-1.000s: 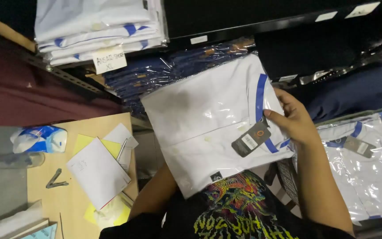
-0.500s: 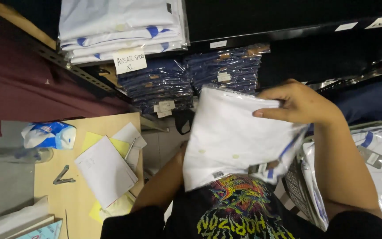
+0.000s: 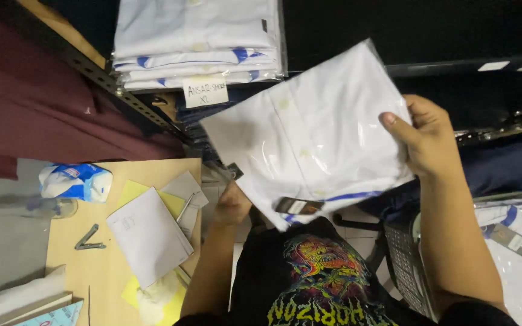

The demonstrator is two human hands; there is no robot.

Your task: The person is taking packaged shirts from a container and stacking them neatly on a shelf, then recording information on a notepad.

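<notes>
your fingers (image 3: 394, 124) on the right hand (image 3: 433, 142) are curled shut over the right edge of the bagged white shirt (image 3: 309, 136), thumb pressed on its upper face and the rest hidden behind it, so the packet is pinched flat and tilted up toward you, in front of the shelf. your left hand (image 3: 232, 205) sits under the shirt's lower left corner, seemingly propping it from below; its fingers are hidden by the packet, so you cannot tell how far they close. a dark hang tag (image 3: 297, 206) dangles at the shirt's lower edge, beside a blue trim stripe. above and left of the shirt, a stack of folded white shirts (image 3: 197, 39) lies on the shelf with a paper label beneath it. to the shirt's lower left, the wooden surface (image 3: 101, 271) carries loose papers (image 3: 149, 235), a metal clip (image 3: 89, 238) and a blue-and-white tissue pack (image 3: 75, 181).
</notes>
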